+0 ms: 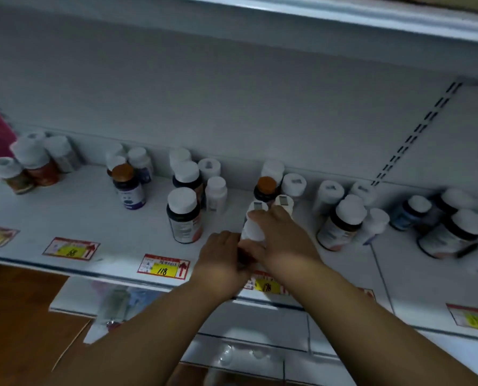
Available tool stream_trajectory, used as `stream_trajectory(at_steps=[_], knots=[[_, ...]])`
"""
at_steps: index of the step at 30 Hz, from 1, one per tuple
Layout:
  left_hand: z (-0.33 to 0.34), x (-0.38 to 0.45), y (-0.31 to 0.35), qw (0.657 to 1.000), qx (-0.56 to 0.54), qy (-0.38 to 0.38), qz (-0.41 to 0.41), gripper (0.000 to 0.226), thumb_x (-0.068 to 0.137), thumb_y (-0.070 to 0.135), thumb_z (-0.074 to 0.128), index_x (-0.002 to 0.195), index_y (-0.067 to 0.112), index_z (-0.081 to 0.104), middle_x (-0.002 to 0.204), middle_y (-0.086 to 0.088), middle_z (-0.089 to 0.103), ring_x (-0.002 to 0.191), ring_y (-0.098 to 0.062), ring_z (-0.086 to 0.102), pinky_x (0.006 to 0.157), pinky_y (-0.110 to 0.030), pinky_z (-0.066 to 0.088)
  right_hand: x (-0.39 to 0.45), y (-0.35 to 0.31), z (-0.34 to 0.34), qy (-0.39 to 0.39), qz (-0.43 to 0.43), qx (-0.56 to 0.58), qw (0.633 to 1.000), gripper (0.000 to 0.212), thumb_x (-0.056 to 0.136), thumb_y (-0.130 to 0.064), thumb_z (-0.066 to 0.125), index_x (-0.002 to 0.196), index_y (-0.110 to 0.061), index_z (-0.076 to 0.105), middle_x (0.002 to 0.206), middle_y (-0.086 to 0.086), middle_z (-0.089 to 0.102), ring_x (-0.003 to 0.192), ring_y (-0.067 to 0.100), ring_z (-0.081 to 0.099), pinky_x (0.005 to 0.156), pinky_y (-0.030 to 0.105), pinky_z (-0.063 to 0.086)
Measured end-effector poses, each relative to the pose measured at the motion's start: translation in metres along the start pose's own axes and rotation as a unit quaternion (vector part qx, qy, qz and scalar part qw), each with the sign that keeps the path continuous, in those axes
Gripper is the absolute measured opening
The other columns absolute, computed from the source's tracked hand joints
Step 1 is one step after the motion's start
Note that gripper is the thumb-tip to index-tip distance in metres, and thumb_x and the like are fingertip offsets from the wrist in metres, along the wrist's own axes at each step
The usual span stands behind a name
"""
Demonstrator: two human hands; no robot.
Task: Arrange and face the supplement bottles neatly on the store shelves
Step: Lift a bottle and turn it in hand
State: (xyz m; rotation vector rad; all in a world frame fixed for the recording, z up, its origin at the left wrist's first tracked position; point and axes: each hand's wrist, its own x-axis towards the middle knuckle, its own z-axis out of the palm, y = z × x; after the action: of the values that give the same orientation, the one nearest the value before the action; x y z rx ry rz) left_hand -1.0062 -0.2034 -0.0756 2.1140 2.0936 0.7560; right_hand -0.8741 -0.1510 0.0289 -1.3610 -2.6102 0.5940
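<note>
Head view: left hand (221,260) and right hand (281,240) both grip one white bottle (253,228) on the shelf (93,218).

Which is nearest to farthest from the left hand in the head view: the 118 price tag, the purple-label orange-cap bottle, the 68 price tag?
From the left hand:
1. 118 price tag, just to its left on the shelf's front edge.
2. Purple-label orange-cap bottle, up and left, farther back on the shelf.
3. 68 price tag, far left along the front edge.
</note>
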Motion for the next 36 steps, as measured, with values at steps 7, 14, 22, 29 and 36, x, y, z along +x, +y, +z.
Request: stream_trajectory(at_steps=[7, 14, 22, 29, 36], knots=[[-0.007, -0.003, -0.002, 0.999, -0.051, 0.001, -0.002, 0.035, 0.084, 0.038, 0.061, 0.085, 0.003, 0.065, 0.080, -0.013, 0.060, 0.079, -0.034, 0.055, 0.069, -0.040, 0.039, -0.005, -0.008, 0.005, 0.038, 0.006, 0.001, 0.999, 0.063, 0.090, -0.047, 0.059, 0.145, -0.025, 0.037, 0.140, 0.003, 0.038, 0.122, 0.024, 0.044, 0.090, 0.031, 0.040], [-0.044, -0.020, 0.011, 0.988, -0.140, 0.008, -0.058, 0.069, 0.067, 0.035, 0.083, 0.123, 0.005, 0.056, 0.113, -0.012, 0.059, 0.106, -0.029, 0.053, 0.089, -0.037, 0.045, -0.030, -0.014, -0.017, 0.136, -0.036, -0.060, 0.988, 0.062, 0.088, -0.044, 0.062, 0.140, -0.013, 0.047, 0.132, 0.012, 0.050, 0.119, 0.031, 0.047, 0.096, 0.036, 0.040], [-0.080, -0.023, 0.094, 0.976, -0.171, 0.132, 0.032, 0.039, 0.078, 0.036, 0.069, 0.109, 0.018, 0.053, 0.099, 0.010, 0.045, 0.090, -0.008, 0.045, 0.078, -0.015, 0.034, -0.092, 0.034, -0.066, 0.257, 0.002, -0.022, 0.966, 0.036, 0.086, -0.034, 0.063, 0.117, -0.016, 0.063, 0.113, 0.006, 0.058, 0.102, 0.025, 0.056, 0.080, 0.034, 0.050], [-0.010, -0.012, 0.240, 0.971, -0.206, 0.041, 0.111, 0.038, 0.084, 0.036, 0.066, 0.116, 0.021, 0.053, 0.106, 0.010, 0.048, 0.102, -0.009, 0.046, 0.085, -0.025, 0.039, -0.202, 0.149, -0.115, 0.319, 0.066, -0.018, 0.945, 0.033, 0.089, -0.034, 0.062, 0.115, -0.015, 0.063, 0.109, 0.002, 0.056, 0.098, 0.018, 0.057, 0.077, 0.030, 0.047], [0.064, 0.012, 0.411, 0.958, -0.244, -0.013, 0.148, 0.037, 0.083, 0.035, 0.068, 0.114, 0.022, 0.055, 0.103, 0.014, 0.048, 0.098, -0.006, 0.047, 0.083, -0.020, 0.037, -0.306, 0.281, -0.170, 0.325, 0.122, -0.024, 0.938, 0.031, 0.088, -0.035, 0.061, 0.114, -0.019, 0.062, 0.111, -0.003, 0.055, 0.095, 0.013, 0.057, 0.077, 0.030, 0.048]])
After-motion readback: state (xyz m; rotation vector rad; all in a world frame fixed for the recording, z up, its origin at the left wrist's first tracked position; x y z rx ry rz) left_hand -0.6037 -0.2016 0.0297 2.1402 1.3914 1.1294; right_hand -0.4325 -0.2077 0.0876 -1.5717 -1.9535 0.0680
